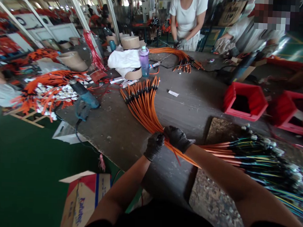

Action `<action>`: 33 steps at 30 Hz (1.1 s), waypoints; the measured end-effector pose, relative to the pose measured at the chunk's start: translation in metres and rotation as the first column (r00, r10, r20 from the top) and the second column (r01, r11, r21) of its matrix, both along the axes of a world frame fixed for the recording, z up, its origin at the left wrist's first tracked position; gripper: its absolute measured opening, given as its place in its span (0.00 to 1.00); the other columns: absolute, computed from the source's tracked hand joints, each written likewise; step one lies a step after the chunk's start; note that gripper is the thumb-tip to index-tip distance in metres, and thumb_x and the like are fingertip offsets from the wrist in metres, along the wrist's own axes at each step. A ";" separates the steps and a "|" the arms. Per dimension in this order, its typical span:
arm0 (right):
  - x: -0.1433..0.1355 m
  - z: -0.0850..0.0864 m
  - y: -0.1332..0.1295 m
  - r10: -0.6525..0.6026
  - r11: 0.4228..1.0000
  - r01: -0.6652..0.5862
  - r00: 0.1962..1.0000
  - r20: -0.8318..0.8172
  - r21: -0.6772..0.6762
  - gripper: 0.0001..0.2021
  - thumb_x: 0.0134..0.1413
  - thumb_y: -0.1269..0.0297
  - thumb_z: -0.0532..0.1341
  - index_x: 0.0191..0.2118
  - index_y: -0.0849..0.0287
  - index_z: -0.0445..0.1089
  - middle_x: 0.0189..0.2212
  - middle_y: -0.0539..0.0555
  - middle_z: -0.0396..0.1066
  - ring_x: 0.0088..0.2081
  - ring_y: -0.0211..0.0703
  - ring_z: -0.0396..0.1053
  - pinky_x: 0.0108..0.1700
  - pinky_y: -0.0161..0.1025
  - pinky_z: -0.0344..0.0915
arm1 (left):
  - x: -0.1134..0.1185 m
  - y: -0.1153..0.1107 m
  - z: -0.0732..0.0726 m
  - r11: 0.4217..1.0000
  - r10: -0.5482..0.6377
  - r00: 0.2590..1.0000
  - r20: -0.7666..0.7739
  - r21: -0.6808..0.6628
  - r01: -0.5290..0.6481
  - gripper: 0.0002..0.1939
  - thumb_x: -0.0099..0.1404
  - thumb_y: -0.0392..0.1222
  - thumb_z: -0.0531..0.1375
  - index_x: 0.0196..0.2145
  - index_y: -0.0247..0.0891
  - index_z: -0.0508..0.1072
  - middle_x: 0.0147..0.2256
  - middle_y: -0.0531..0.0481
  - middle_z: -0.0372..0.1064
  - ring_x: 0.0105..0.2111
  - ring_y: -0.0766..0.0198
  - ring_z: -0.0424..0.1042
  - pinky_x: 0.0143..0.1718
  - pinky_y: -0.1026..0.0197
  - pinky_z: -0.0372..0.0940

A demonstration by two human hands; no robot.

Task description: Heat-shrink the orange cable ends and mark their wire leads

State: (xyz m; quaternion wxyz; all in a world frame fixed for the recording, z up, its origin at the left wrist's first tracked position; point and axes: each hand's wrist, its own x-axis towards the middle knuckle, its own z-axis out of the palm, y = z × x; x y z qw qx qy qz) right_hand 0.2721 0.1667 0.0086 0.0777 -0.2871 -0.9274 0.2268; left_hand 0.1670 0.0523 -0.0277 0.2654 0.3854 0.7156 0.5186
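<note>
Orange cables [147, 115]: lay on the surface [193, 95], long axis 11 to 4 o'clock, touching your grip
Right hand [176, 138]: yours, nearer, curled over them
Left hand [154, 147]: yours, closed at their near edge, contents hidden

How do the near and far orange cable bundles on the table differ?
The near bundle has the left hand and right hand at it; the far bundle has none. The near bundle's ends fan away from the camera, the far bundle's toward the right. Both are orange, with dark parts near the ends.
</note>
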 end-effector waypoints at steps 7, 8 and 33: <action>0.011 0.017 0.008 0.108 0.993 -0.110 0.993 0.054 0.050 0.08 0.67 0.70 0.60 0.41 0.60 0.78 0.39 0.59 0.82 0.41 0.46 0.77 0.44 0.36 0.67 | -0.017 0.007 0.009 0.989 -0.144 0.934 0.326 0.004 0.151 0.10 0.66 0.46 0.63 0.33 0.36 0.77 0.27 0.53 0.73 0.24 0.69 0.72 0.28 0.66 0.70; 0.012 0.018 0.008 0.118 0.991 -0.122 0.991 0.059 0.054 0.09 0.68 0.70 0.60 0.41 0.59 0.79 0.39 0.58 0.82 0.41 0.45 0.77 0.44 0.36 0.67 | -0.018 0.008 0.009 0.988 -0.147 0.934 0.326 0.002 0.155 0.11 0.64 0.48 0.65 0.31 0.36 0.76 0.26 0.53 0.73 0.24 0.68 0.73 0.29 0.66 0.71; 0.040 0.015 0.030 -0.107 0.882 0.078 0.994 -0.035 -0.464 0.22 0.62 0.45 0.61 0.23 0.56 0.68 0.19 0.51 0.70 0.26 0.42 0.69 0.29 0.35 0.63 | -0.036 0.005 0.009 0.968 -0.202 0.972 -0.117 -0.177 0.180 0.11 0.68 0.37 0.60 0.26 0.39 0.70 0.22 0.53 0.67 0.28 0.64 0.70 0.36 0.63 0.68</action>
